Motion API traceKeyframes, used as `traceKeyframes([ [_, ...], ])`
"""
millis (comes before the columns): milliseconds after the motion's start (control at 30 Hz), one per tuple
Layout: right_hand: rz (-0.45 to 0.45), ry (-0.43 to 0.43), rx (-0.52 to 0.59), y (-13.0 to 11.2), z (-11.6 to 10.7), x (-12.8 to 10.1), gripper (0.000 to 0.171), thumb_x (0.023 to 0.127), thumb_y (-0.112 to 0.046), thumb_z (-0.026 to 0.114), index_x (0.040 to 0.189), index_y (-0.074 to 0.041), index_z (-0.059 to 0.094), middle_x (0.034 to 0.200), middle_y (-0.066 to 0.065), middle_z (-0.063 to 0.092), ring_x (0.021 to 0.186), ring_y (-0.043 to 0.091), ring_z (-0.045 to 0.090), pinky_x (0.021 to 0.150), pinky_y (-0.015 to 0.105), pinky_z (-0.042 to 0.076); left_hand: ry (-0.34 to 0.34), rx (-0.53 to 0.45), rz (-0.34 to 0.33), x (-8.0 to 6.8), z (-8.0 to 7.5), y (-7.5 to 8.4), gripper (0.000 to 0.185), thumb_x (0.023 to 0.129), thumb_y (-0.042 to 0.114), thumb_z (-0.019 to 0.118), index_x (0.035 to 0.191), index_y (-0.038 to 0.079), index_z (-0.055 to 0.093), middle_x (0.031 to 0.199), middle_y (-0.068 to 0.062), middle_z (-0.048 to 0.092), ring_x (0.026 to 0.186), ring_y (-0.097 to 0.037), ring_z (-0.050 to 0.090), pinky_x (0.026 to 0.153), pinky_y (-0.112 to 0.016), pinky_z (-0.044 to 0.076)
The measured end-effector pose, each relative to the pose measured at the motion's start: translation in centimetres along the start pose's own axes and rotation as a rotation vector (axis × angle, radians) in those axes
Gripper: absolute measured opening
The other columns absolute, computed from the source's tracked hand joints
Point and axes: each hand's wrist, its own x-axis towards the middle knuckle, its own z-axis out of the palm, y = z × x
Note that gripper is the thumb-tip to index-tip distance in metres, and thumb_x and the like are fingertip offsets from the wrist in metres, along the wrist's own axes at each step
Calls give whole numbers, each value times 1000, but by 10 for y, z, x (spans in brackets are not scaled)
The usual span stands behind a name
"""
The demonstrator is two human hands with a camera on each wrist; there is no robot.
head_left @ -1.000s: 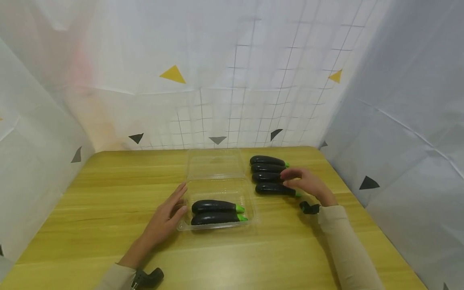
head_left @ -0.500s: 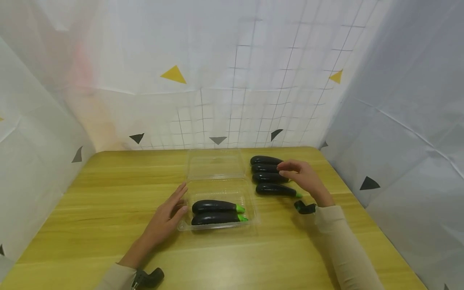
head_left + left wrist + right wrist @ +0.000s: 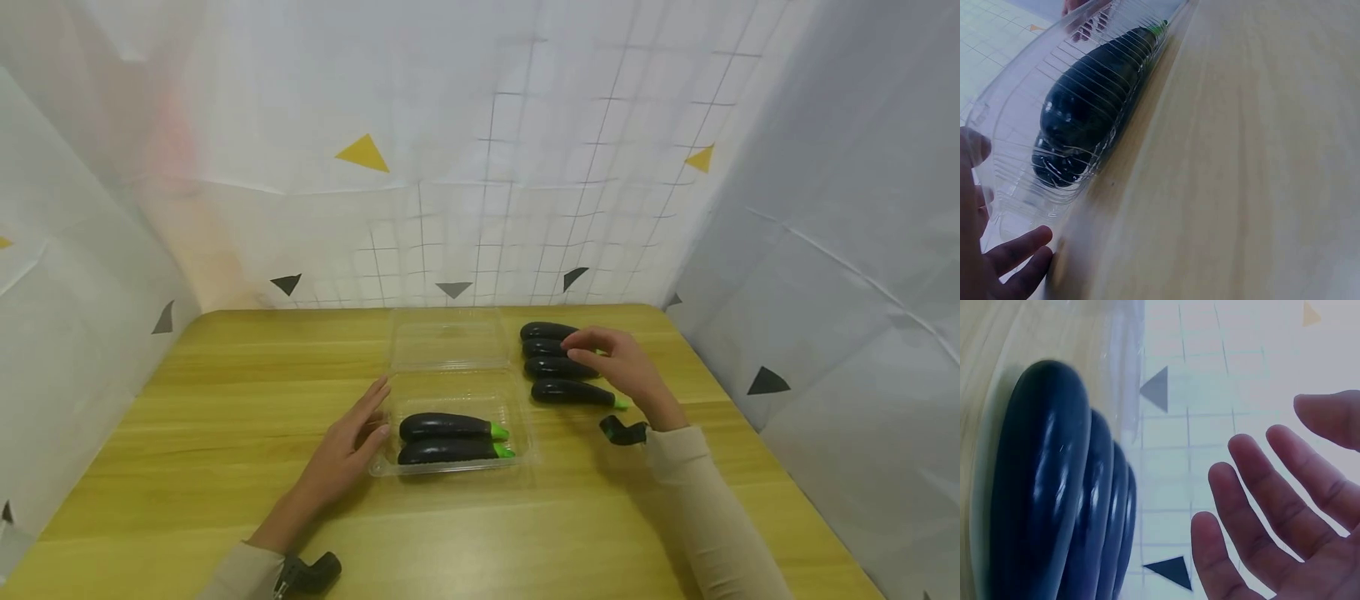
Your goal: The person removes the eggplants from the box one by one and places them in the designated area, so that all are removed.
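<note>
Two dark eggplants (image 3: 446,427) with green stems lie side by side in the near half of a clear plastic clamshell container (image 3: 528,421), whose lid (image 3: 448,337) is folded back. My left hand (image 3: 341,450) rests with extended fingers against the container's left side; the left wrist view has fingertips (image 3: 1038,236) right at its ribbed wall. To the right, several more eggplants (image 3: 570,392) lie in a row on the table, stems pointing right. Above their stem ends hovers my right hand (image 3: 626,367), its fingers spread and holding nothing in the right wrist view; it hides part of the farther ones.
The wooden table (image 3: 225,400) ends at the back against a white sheet wall (image 3: 450,225) with grid lines and triangular marks. Similar sheets (image 3: 840,250) enclose both sides. A black wrist device (image 3: 311,575) sits at the left cuff, another (image 3: 622,431) at the right.
My right hand has shifted slightly left and away from me over the row of eggplants, uncovering the nearest one's stem. The left hand stays against the container.
</note>
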Motion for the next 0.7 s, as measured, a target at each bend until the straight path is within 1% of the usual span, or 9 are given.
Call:
traceKeyframes([
  [67, -8, -1, 4, -6, 3, 1, 25, 103, -27, 69, 122, -10, 74, 126, 7, 70, 114, 25, 63, 90, 49, 56, -2, -7, -1, 0, 0, 0, 61, 108, 11, 57, 164, 17, 34, 169, -13, 27, 128, -37, 60, 103, -53, 50],
  [133, -29, -1, 7, -9, 7, 2, 26, 102, -28, 70, 122, -10, 74, 124, 6, 71, 110, 23, 65, 87, 45, 58, -2, -9, 0, 0, 0, -1, 61, 108, 11, 57, 164, 17, 34, 169, -13, 27, 128, -37, 60, 103, -53, 50],
  [200, -43, -7, 13, -14, 11, 3, 27, 103, -26, 70, 122, -9, 74, 124, 8, 71, 109, 23, 66, 87, 39, 58, 0, -9, 2, 0, -1, -1, 61, 108, 10, 57, 164, 17, 34, 169, -13, 28, 128, -37, 60, 103, -54, 50],
  [267, -63, -14, 23, -18, 15, 5, 27, 103, -24, 70, 122, -6, 74, 124, 11, 71, 109, 23, 67, 90, 37, 56, 5, -7, 5, -1, -1, 0, 61, 107, 10, 58, 164, 16, 35, 168, -13, 28, 128, -36, 60, 103, -54, 50],
  [400, -86, -33, 44, -24, 22, 9, 26, 102, -22, 70, 122, -5, 74, 124, 12, 71, 109, 23, 67, 93, 39, 56, 6, -14, 6, -2, 0, 1, 61, 107, 9, 59, 163, 16, 36, 168, -11, 28, 127, -36, 60, 103, -52, 51],
  [533, -100, -52, 59, -28, 29, 14, 24, 103, -20, 70, 122, -6, 74, 123, 12, 71, 109, 23, 67, 96, 45, 55, 7, -25, 12, -2, 0, 0, 61, 107, 7, 59, 163, 15, 36, 169, -10, 28, 127, -36, 60, 102, -52, 51],
  [600, -108, -56, 58, -31, 32, 15, 22, 102, -19, 70, 121, -6, 74, 123, 12, 71, 108, 23, 67, 97, 47, 54, 9, -24, 14, -1, 0, 0, 61, 107, 7, 59, 163, 15, 36, 169, -10, 28, 127, -36, 60, 103, -52, 51],
  [700, -120, -59, 51, -34, 38, 17, 21, 101, -17, 71, 119, -7, 75, 122, 13, 71, 108, 22, 67, 98, 47, 54, 9, -22, 12, 0, 0, 1, 62, 107, 8, 59, 163, 16, 36, 169, -10, 28, 127, -36, 60, 103, -51, 51],
])
